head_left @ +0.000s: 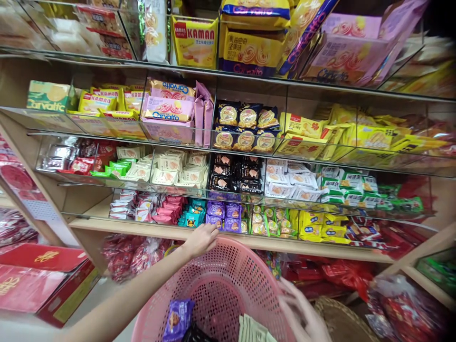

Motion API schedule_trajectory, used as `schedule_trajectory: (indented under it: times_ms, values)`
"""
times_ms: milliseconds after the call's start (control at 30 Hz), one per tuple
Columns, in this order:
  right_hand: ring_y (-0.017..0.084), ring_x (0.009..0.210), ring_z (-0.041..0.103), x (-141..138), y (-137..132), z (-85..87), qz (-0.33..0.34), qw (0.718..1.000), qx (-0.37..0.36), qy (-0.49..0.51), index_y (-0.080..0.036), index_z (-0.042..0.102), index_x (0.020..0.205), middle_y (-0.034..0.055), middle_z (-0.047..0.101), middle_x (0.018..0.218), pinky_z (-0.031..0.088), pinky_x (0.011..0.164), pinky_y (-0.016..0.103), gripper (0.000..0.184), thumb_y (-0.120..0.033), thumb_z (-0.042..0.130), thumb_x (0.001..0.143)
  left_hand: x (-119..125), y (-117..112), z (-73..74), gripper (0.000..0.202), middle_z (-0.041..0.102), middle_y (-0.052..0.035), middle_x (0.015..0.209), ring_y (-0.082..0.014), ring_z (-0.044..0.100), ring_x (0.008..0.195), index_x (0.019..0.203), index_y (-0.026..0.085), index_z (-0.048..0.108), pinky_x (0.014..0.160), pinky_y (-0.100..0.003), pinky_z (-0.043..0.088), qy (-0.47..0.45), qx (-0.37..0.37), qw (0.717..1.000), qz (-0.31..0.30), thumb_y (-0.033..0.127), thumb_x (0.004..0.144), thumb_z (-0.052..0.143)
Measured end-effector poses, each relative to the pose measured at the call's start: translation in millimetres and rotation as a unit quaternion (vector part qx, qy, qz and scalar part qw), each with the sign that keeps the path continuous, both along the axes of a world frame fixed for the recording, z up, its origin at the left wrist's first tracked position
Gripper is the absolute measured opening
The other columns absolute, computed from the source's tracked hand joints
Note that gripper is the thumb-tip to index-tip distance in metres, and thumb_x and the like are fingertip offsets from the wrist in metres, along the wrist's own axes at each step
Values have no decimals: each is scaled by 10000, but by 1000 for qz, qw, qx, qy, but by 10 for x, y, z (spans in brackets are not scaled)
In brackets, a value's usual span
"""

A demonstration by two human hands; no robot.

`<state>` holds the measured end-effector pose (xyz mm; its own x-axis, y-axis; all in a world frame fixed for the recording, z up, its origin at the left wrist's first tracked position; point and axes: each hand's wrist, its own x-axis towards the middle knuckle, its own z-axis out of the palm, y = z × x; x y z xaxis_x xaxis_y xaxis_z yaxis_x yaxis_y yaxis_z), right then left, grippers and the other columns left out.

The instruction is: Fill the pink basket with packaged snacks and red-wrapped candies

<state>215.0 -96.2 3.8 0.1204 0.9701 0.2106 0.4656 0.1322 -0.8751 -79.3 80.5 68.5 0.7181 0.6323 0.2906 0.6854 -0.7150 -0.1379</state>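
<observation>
A pink perforated plastic basket (249,263) is tilted toward me at the bottom centre. My left hand (202,240) is closed over its far rim, fingers curled, just below the purple snack packs (223,211) on the lowest shelf. At the basket's right side is my right hand (301,308), blurred, with its fingers stretched out and apart near the rim; whether it touches is hard to tell. Inside the basket lie a purple snack pack (178,319), a black packet (197,334) and pale cream packets (253,330).
Glass-fronted shelves hold several rows of wrapped biscuits, including black packs (233,171) and yellow packs (320,227). A red box (42,285) stands on the floor at left. Bagged red goods (402,304) and a round woven basket (340,320) are at lower right.
</observation>
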Motion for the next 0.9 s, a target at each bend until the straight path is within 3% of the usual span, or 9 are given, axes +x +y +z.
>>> schedule_trajectory:
  times_ms: [167,267,367,567,900]
  values:
    - [191,907,627,-357,974,443,39,989,57,-132,-205,539,1123,87,637,1092,479,844,317,337,-364,416,853,18,-407,-269,201,573,-70,998,-184,534,936,974,180,521,829,-321,432,-118,-148,981,41,235,880,352]
    - [166,856,630,-586,1574,545,-4,974,32,-222,-203,561,1068,60,656,1045,466,798,279,279,-281,385,865,-15,-689,-425,210,569,-54,1065,-178,521,1019,1023,213,516,898,-321,423,-183,-225,956,37,204,851,397]
    - [200,860,629,-747,1981,589,-46,964,7,-263,-182,564,1049,94,664,988,449,730,291,258,-241,388,870,-77,-897,-516,234,561,-45,1116,-176,506,1062,1051,237,516,938,-315,407,-224,-287,931,26,214,843,411]
    - [220,768,637,-925,2295,617,-111,947,-37,-298,-125,590,964,168,665,853,411,630,287,245,-225,383,879,-166,-997,-620,215,573,-46,1060,-180,524,1010,1019,242,531,903,-293,409,-256,-319,912,37,238,851,396]
    - [183,716,623,-939,2476,473,-113,961,-28,-251,-152,641,808,115,683,795,392,624,249,221,-200,427,837,-110,-1020,-640,218,581,-39,1011,-169,531,952,997,248,550,871,-275,408,-274,-334,902,24,291,863,383]
